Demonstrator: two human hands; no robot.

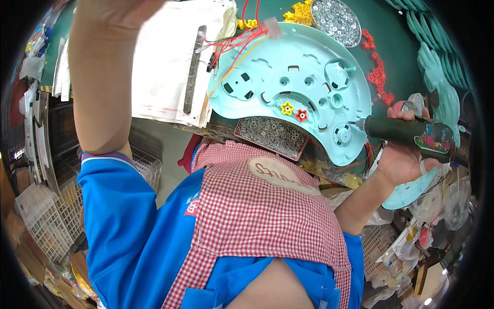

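A dark electric screwdriver point(406, 135) is gripped in my right hand point(404, 159), fingers wrapped round its body. Its tip points left, at the right end of a curved turquoise plastic shell point(298, 51); whether it touches is hard to tell. On the shell sit a small yellow star piece point(287, 107) and a red star piece point(301, 115). Red and yellow wires point(242, 44) run over its upper left part. My left hand point(121, 13) is raised at the top edge, above white papers; its fingers are out of the picture.
A tray of small metal parts point(270, 135) lies at the table's near edge. Beyond the shell are a round dish of metal pieces point(337, 21), yellow pieces point(299, 13) and red pieces point(377, 69). White papers point(164, 62) lie left; turquoise parts point(440, 77) pile up right.
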